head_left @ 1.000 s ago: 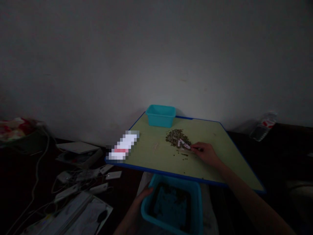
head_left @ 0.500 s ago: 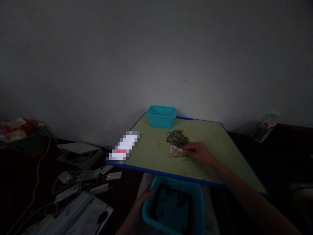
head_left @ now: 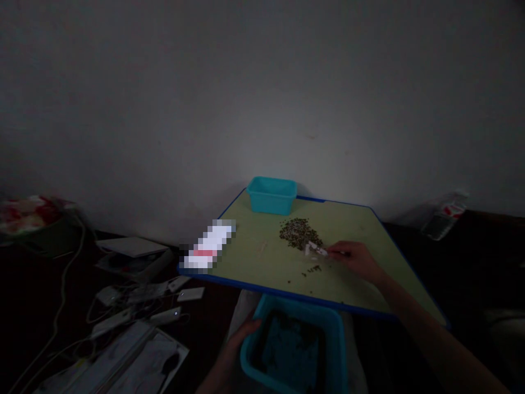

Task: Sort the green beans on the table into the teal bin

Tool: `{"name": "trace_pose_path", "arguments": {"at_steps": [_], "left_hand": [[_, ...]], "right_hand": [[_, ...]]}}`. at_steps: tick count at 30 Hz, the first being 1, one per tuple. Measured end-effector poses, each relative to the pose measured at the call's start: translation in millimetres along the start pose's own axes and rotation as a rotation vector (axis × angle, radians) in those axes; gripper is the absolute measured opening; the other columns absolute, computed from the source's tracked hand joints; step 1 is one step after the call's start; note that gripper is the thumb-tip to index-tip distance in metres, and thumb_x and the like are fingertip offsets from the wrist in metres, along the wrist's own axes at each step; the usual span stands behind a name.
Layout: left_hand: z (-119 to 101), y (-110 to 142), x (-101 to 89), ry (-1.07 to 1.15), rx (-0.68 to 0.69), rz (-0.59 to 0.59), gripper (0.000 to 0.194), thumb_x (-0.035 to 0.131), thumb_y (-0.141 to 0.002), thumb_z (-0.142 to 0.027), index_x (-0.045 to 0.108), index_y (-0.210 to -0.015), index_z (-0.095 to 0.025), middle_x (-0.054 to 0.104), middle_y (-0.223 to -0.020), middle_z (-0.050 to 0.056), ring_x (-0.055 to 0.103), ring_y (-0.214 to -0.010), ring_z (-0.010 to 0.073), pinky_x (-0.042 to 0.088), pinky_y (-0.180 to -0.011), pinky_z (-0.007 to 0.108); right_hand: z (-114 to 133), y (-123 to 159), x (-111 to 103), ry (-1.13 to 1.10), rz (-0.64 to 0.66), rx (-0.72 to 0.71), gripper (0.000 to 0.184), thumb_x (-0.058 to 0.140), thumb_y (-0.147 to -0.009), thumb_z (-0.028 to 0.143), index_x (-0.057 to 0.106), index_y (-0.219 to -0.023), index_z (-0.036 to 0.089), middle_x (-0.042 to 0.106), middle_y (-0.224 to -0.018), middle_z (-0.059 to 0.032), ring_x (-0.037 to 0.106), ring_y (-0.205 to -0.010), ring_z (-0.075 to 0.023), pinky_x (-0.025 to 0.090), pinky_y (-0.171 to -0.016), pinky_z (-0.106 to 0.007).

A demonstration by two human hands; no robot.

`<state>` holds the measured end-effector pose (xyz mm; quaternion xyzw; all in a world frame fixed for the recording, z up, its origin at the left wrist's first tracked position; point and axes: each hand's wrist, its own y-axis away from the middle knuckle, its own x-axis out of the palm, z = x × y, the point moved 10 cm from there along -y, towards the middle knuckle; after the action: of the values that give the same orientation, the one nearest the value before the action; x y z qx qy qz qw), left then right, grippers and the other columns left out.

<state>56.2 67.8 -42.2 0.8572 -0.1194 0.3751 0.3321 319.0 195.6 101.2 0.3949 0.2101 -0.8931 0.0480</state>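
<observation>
On a green table with a blue edge lies a pile of small dark seeds. My right hand rests on the table just right of the pile, fingers pinched on a small white card that touches the pile's near edge. A few loose seeds lie in front of it. My left hand grips the left rim of a teal tub held below the table's front edge; dark seeds lie inside it.
A second teal tub stands at the table's back edge by the wall. A white packet lies on the table's left corner. Cables, chargers and papers litter the floor at left. A plastic bottle lies at right.
My right hand with the card swept left across the near side of the pile, then drew back to the right, leaving a few seeds closer to the front edge. The left hand stayed on the tub.
</observation>
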Motion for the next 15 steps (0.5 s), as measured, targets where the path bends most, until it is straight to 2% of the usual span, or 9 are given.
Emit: {"name": "trace_pose_path", "arguments": {"at_steps": [2,7,11,15], "left_hand": [[0.2,0.7,1.0,-0.004,-0.007,0.008,0.06,0.061,-0.083,-0.034,0.052,-0.139,-0.014,0.081,-0.097,0.015,0.073,-0.098,0.0396,0.047,-0.097,0.055],[5.8,1.3,2.1,-0.006,-0.046,0.003,0.064,0.06,-0.084,-0.036,0.049,-0.14,-0.006,0.081,-0.098,0.019,0.073,-0.096,0.0412,0.047,-0.097,0.056],[12.2,-4.2,2.5,0.003,-0.043,0.006,0.066,0.06,-0.085,-0.036,0.046,-0.143,-0.009,0.081,-0.096,0.017,0.074,-0.095,0.0397,0.048,-0.095,0.055],[18.0,-9.1,8.5,0.019,-0.053,0.05,0.062,0.062,-0.084,-0.034,0.051,-0.138,-0.005,0.081,-0.09,0.018,0.075,-0.088,0.0376,0.05,-0.091,0.051]], "right_hand": [[-14.8,15.0,-15.0,0.043,-0.051,0.057,0.021,0.061,-0.085,0.033,0.079,-0.09,0.023,0.077,-0.091,-0.0053,0.071,-0.081,-0.0216,0.053,-0.07,-0.031],[-41.9,51.0,-34.6,0.094,-0.142,0.18,0.022,0.061,-0.083,0.035,0.079,-0.09,0.024,0.078,-0.09,-0.006,0.072,-0.079,-0.0243,0.055,-0.069,-0.034],[-43.0,57.3,-31.3,0.115,-0.148,0.195,0.023,0.061,-0.084,0.035,0.079,-0.092,0.024,0.078,-0.09,-0.006,0.071,-0.076,-0.0241,0.054,-0.067,-0.034],[-37.1,53.7,-22.1,0.082,-0.114,0.205,0.024,0.061,-0.085,0.036,0.079,-0.095,0.023,0.078,-0.092,-0.0055,0.071,-0.078,-0.0229,0.054,-0.069,-0.033]]}}
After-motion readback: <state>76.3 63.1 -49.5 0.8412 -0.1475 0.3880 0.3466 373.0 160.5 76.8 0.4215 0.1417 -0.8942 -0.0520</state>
